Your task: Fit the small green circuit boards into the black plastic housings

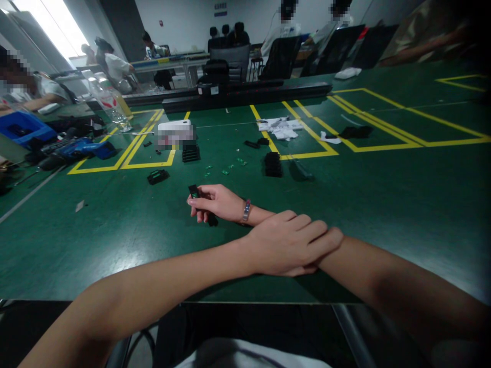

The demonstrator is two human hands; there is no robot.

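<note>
My right hand (217,200), a bracelet at its wrist, reaches across to the left over the green table. Between its thumb and fingers it pinches a small black plastic part (193,191) with a green piece showing in it. My left hand (291,244) is wrapped over my right forearm, its fingers curled round it. Beyond the right hand lie several small green circuit boards (225,172). A black part with green inside (157,176) sits to their left. One stack of black parts (191,153) stands behind them and another black stack (272,164) to the right.
Yellow tape lines (307,154) mark the green table (115,245). Farther back are a partly blurred white object (174,131), crumpled white paper (280,127) and a long black bar (245,94). Plastic bottles (111,105) and a blue bin (25,128) stand left. Other people sit beyond.
</note>
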